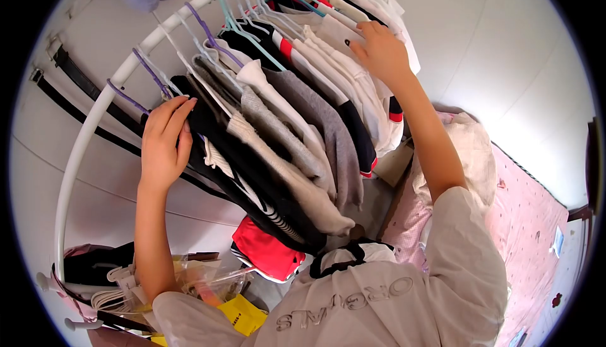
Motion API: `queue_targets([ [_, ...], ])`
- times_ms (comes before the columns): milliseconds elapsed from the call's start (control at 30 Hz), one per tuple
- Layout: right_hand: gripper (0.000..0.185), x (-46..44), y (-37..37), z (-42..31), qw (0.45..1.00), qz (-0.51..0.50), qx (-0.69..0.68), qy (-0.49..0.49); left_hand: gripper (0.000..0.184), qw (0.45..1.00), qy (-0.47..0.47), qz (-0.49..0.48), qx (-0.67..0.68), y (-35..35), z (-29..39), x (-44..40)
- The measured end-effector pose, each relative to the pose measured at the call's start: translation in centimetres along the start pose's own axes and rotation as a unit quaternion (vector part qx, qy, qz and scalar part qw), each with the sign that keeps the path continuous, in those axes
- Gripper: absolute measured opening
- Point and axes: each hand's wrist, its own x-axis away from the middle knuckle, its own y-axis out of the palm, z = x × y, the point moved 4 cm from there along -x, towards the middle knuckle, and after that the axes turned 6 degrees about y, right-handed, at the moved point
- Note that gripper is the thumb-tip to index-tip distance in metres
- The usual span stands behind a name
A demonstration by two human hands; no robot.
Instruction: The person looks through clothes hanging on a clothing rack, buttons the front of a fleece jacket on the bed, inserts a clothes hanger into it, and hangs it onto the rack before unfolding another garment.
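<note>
My head-worn view looks forward and down over the left hand (165, 137) and right hand (383, 53) at the nearby clothes rail (129, 64).

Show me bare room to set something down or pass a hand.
Set down: pink bedding between the beige bundle, right sleeve and wall.
Pass: gap below the belts, between white rail and left forearm.
Crowded: hanging clothes, bagged clutter lower left.

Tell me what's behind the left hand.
Two black belts and a purple hanger run in behind the left hand from one side; black clothing shows past it. Whatever lies directly behind the hand is covered and cannot be seen.
</note>
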Motion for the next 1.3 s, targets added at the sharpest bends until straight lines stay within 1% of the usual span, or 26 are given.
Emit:
queue_targets([
  [33,0.019,-0.1,0.2,0.1,0.998,0.027,0.055,-0.012,0.032,1.0,0.001,0.0,0.0,0.0,0.0,-0.1],
  [67,0.019,-0.4,0.9,0.3,0.994,-0.056,0.091,0.027,0.032,1.0,0.002,0.001,0.0,0.0,-0.1,-0.1],
  [133,0.02,-0.7,1.9,0.5,0.957,-0.221,0.158,0.105,0.032,1.0,0.002,0.002,-0.002,0.0,-0.1,0.0],
  [233,0.018,-1.3,1.3,-1.6,0.955,-0.27,0.108,0.057,0.033,1.0,-0.002,-0.001,0.001,-0.1,0.0,0.0],
  [333,0.016,-0.2,-0.1,-3.1,0.982,-0.182,0.058,-0.004,0.033,1.0,0.003,0.001,-0.001,-0.2,-0.1,0.0],
  [400,0.017,0.4,-0.8,-3.7,0.981,-0.189,0.051,-0.002,0.033,1.0,0.004,0.001,0.001,-0.3,-0.2,0.0],
  [433,0.017,0.5,-1.0,-3.8,0.98,-0.194,0.048,-0.001,0.034,1.0,0.005,0.001,0.003,-0.2,-0.2,0.0],
  [533,0.021,0.4,-0.6,-3.2,0.939,-0.311,-0.134,0.061,0.034,1.0,0.007,0.001,-0.001,-0.2,-0.2,0.1],
  [633,0.022,-0.2,-0.5,-1.3,0.983,-0.125,-0.132,0.0,0.034,1.0,0.006,0.004,0.004,-0.1,-0.2,0.1],
  [733,0.019,-0.2,0.2,-0.4,0.995,-0.074,-0.01,0.065,0.034,1.0,0.006,0.002,0.002,0.0,-0.4,0.2],
  [833,0.018,0.2,2.9,1.2,0.978,-0.202,0.052,0.023,0.034,1.0,0.007,-0.002,0.0,-0.1,-0.4,0.2],
  [933,0.018,-0.5,2.0,-0.3,0.966,-0.255,0.016,-0.027,0.034,1.0,0.004,-0.005,0.0,0.0,-0.3,0.1],
  [1033,0.019,-0.5,0.1,-1.5,0.962,-0.272,-0.017,-0.033,0.034,1.0,0.004,-0.001,0.005,-0.1,-0.3,0.0],
  [1067,0.02,-1.1,-0.6,-1.5,0.982,-0.188,-0.032,-0.018,0.034,1.0,0.006,0.0,0.002,-0.2,-0.4,0.0],
  [1133,0.022,-1.5,-2.0,-1.2,0.998,-0.019,-0.06,0.014,0.034,1.0,0.007,0.002,-0.003,0.0,-0.4,0.2],
  [1167,0.022,-1.7,-1.3,-0.6,0.998,-0.056,0.002,0.032,0.034,1.0,0.004,0.001,-0.002,0.0,-0.5,0.2],
  [1233,0.023,-1.7,0.3,1.2,0.981,-0.131,0.125,0.068,0.035,1.0,-0.003,-0.002,0.0,0.0,-0.4,0.2],
  [1267,0.021,-1.5,1.1,1.4,0.976,-0.169,0.103,0.092,0.035,1.0,-0.002,-0.002,0.0,0.0,-0.4,0.2],
  [1300,0.02,-1.4,1.3,1.1,0.979,-0.184,0.065,0.057,0.035,1.0,0.0,-0.001,0.0,0.0,-0.5,0.3],
])
